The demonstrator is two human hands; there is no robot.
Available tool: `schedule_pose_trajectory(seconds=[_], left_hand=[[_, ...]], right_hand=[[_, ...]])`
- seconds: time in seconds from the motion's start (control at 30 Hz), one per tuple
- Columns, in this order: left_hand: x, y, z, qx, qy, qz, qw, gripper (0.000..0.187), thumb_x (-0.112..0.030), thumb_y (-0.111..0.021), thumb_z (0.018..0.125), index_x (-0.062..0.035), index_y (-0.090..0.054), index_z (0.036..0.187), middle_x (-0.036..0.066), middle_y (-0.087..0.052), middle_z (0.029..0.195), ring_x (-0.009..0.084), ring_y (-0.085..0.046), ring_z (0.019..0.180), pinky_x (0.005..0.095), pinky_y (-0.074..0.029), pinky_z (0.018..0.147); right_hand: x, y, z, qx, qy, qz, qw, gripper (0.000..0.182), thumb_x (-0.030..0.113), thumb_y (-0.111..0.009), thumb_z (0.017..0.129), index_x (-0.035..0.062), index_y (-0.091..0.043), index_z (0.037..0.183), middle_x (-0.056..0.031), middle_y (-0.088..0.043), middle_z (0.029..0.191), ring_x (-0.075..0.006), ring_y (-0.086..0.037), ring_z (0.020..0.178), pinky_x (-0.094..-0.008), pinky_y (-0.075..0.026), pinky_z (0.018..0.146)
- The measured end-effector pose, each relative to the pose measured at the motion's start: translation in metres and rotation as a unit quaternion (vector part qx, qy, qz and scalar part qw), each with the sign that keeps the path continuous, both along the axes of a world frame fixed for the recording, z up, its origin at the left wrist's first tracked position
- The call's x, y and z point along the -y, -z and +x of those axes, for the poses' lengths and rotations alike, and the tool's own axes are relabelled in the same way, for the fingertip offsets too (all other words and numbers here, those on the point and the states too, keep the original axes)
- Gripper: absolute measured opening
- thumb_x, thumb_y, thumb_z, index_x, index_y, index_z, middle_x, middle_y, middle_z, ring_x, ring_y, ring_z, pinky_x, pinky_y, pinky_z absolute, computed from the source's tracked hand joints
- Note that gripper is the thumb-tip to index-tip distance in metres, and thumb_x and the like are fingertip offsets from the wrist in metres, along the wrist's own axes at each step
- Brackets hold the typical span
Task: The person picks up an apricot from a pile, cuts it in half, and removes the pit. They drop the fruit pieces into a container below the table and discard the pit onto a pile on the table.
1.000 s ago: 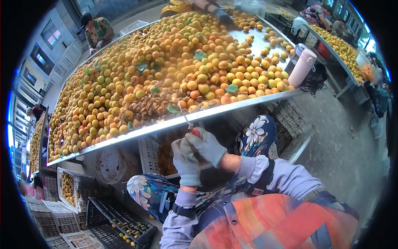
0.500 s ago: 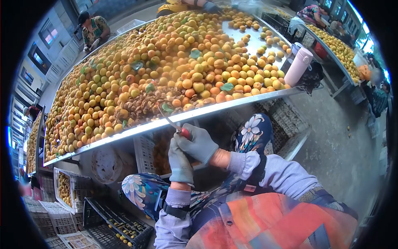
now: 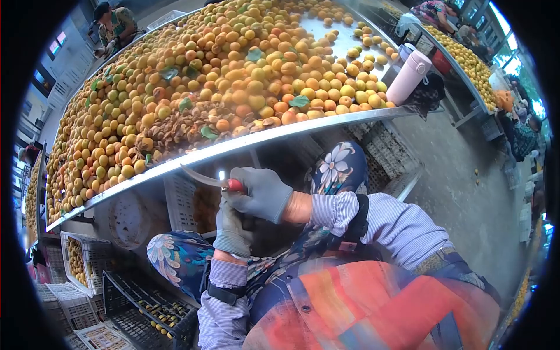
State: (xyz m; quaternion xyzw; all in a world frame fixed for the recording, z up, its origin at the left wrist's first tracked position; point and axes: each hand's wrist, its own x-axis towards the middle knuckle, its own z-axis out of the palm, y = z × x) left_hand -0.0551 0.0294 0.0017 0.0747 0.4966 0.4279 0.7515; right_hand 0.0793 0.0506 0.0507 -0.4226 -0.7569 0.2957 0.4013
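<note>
Two gloved hands [image 3: 261,195] [image 3: 232,230], one red-handled knife [image 3: 235,185], one pink bottle [image 3: 409,78], one whitish bucket [image 3: 126,220].

- Knife [image 3: 201,177]: rear of handle hidden within right hand [image 3: 262,194].
- Left hand [image 3: 233,231]: fingertips hidden behind right hand; any held object indiscernible.
- Counter [image 3: 326,35]: far side cut off by upper edge.
- Crate [image 3: 179,201]: partly hidden beneath counter; contents too dim to identify.
- Distant people, right: blurred.
</note>
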Motion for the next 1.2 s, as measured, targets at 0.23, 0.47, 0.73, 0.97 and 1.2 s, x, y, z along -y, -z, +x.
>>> schedule_pose_trajectory(seconds=[0.23, 0.47, 0.73, 0.97, 1.2], left_hand=[[0.018, 0.029, -0.001, 0.088, 0.028, 0.083, 0.992, 0.032, -0.038, -0.051, 0.09, -0.012, -0.056, 0.109, 0.003, -0.062, 0.095, 0.0182, -0.063, 0.085, 0.0304, -0.054, 0.07], [0.008, -0.007, -0.013, 0.391, -0.045, 0.038, 0.918, 0.035, -0.038, -0.042, 0.096, -0.0082, -0.055, 0.108, 0.004, -0.062, 0.091, 0.0195, -0.061, 0.077, 0.0301, -0.052, 0.066], [0.015, -0.05, -0.022, 0.064, -0.132, 0.045, 0.988, 0.059, -0.057, -0.03, 0.096, -0.0062, -0.059, 0.103, 0.001, -0.046, 0.057, 0.0115, -0.035, 0.047, 0.028, -0.041, 0.056], [0.024, -0.052, -0.027, 0.076, -0.142, 0.037, 0.986, 0.06, -0.057, -0.03, 0.096, -0.0057, -0.061, 0.101, 0.001, -0.048, 0.057, 0.0109, -0.036, 0.045, 0.0288, -0.04, 0.056], [0.038, -0.045, -0.019, -0.19, 0.096, 0.312, 0.926, 0.054, -0.052, -0.029, 0.098, -0.0047, -0.055, 0.105, 0.001, -0.048, 0.058, 0.0105, -0.038, 0.042, 0.0221, -0.039, 0.048]], right_hand=[[0.0, 0.0, 0.006, 0.021, -0.067, 0.017, 0.997, 0.024, 0.029, -0.063, 0.082, 0.0076, -0.055, 0.087, -0.0163, -0.056, 0.082, -0.0374, -0.057, 0.075, -0.0399, -0.047, 0.066], [0.002, -0.046, -0.005, -0.368, -0.071, -0.34, 0.862, 0.018, 0.026, -0.059, 0.09, 0.0095, -0.052, 0.09, 0.0034, -0.052, 0.071, -0.0031, -0.055, 0.055, -0.0181, -0.042, 0.04], [-0.015, -0.004, -0.015, -0.372, -0.028, -0.259, 0.891, 0.016, 0.021, -0.061, 0.09, 0.0054, -0.057, 0.091, 0.0046, -0.055, 0.079, -0.0023, -0.051, 0.073, -0.0192, -0.043, 0.064], [-0.027, -0.017, -0.023, -0.366, -0.033, -0.348, 0.862, 0.017, 0.022, -0.06, 0.09, 0.0057, -0.061, 0.096, 0.0036, -0.055, 0.071, -0.0015, -0.047, 0.058, -0.0181, -0.038, 0.051], [-0.016, -0.063, -0.012, -0.47, -0.198, -0.317, 0.8, 0.014, 0.019, -0.056, 0.091, 0.0056, -0.059, 0.093, 0.0021, -0.055, 0.069, -0.0038, -0.046, 0.052, -0.0181, -0.038, 0.049]])
